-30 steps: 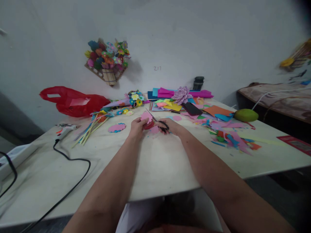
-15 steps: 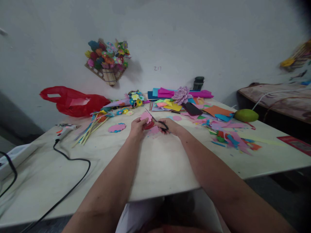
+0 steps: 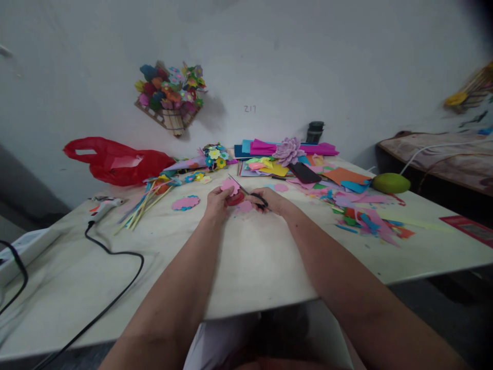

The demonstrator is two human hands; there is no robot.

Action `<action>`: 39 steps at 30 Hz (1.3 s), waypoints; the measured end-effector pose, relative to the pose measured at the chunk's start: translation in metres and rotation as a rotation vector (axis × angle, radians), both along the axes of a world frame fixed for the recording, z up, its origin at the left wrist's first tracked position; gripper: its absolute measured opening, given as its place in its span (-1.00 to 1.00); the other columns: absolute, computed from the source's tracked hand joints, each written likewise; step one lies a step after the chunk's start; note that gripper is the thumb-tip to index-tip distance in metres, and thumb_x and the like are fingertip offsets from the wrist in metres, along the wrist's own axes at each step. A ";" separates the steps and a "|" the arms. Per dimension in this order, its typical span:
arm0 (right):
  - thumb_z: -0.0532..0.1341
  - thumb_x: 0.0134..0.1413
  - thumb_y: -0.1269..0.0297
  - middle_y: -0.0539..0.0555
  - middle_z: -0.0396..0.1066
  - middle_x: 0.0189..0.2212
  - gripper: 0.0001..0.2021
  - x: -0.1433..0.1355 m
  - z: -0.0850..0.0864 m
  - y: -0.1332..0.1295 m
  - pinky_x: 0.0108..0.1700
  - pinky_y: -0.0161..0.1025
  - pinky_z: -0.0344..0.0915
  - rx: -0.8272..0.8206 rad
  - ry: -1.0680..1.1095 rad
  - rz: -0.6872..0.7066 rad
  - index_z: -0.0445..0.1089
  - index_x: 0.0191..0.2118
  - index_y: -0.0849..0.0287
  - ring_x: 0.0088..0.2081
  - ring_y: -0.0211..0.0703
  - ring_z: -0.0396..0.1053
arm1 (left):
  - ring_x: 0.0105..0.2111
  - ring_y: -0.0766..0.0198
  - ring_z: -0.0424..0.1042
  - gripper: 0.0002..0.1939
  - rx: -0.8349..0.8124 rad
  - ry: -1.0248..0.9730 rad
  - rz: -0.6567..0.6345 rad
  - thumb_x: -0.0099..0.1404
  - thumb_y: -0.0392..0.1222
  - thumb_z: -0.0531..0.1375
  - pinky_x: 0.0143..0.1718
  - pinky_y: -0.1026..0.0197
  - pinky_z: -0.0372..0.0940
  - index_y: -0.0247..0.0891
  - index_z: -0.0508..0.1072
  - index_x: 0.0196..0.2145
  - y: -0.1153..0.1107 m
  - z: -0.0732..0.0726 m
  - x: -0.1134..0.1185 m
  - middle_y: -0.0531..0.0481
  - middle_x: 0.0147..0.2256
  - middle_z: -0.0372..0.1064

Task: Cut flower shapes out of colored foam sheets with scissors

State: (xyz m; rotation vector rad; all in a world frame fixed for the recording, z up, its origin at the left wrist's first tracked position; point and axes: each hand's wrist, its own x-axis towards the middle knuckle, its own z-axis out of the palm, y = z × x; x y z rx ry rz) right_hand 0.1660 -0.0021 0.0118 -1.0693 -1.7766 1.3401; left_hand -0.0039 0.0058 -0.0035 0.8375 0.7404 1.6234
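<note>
Writing (image 3: pixel 250 109) on wall (image 3: pixel 277 67): "217" or "Z17". Left hand (image 3: pixel 217 201) pinches pink scalloped piece (image 3: pixel 229 185) over table (image 3: pixel 265 257); right hand (image 3: pixel 273 201) clamped on black-handled scissors (image 3: pixel 262 199), angled beside the piece. Red sheet (image 3: pixel 467 229), right table edge: print illegible.

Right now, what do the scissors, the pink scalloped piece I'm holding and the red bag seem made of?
Scissors: smooth black looped handles, probably plastic; thin greyish blades, likely metal. Pink scalloped piece: flat, matte, evenly coloured, perhaps craft foam or paper; I can't tell which. Red bag: thin, creased, slightly shiny film with a cut-out handle, so likely plastic.
</note>
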 end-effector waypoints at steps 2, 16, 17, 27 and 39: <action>0.20 0.12 0.22 -0.09 0.26 -0.72 -0.76 0.000 0.002 -0.002 -0.78 -0.47 -0.07 -0.008 0.005 0.001 0.30 -0.49 0.24 -0.76 -0.45 0.15 | -0.54 0.28 0.46 -0.72 -0.001 0.001 0.001 -0.18 -0.35 0.43 -0.40 0.20 0.44 -0.33 0.36 -0.57 -0.001 0.001 0.001 0.01 -0.58 0.40; 0.22 0.14 0.21 -0.08 0.26 -0.74 -0.74 0.000 0.007 -0.006 -0.78 -0.46 -0.05 -0.010 -0.002 0.006 0.29 -0.50 0.24 -0.76 -0.43 0.16 | -0.54 0.29 0.45 -0.73 0.017 0.023 -0.009 -0.18 -0.34 0.43 -0.35 0.16 0.44 -0.34 0.39 -0.57 -0.001 0.001 0.000 0.02 -0.58 0.40; 0.21 0.15 0.22 -0.08 0.26 -0.74 -0.74 0.000 0.007 -0.007 -0.78 -0.46 -0.06 -0.011 -0.003 0.005 0.29 -0.50 0.24 -0.76 -0.43 0.16 | -0.54 0.29 0.45 -0.73 0.018 0.028 -0.014 -0.19 -0.34 0.43 -0.36 0.17 0.44 -0.34 0.39 -0.57 -0.001 0.000 0.000 0.01 -0.57 0.41; 0.21 0.13 0.22 -0.08 0.25 -0.73 -0.74 0.000 0.004 -0.003 -0.78 -0.46 -0.08 -0.017 -0.012 0.003 0.28 -0.52 0.24 -0.76 -0.43 0.15 | -0.52 0.27 0.46 -0.74 0.015 0.028 -0.037 -0.20 -0.33 0.43 -0.34 0.14 0.44 -0.35 0.42 -0.55 -0.001 0.000 -0.001 -0.02 -0.55 0.42; 0.19 0.12 0.13 -0.04 0.30 -0.67 -0.74 0.003 -0.003 0.001 -0.76 -0.43 -0.05 0.032 0.000 0.038 0.34 -0.41 0.25 -0.72 -0.40 0.20 | -0.50 0.24 0.48 -0.76 0.013 -0.003 -0.003 -0.17 -0.35 0.42 -0.32 0.14 0.44 -0.39 0.44 -0.52 0.000 0.000 -0.001 -0.03 -0.53 0.43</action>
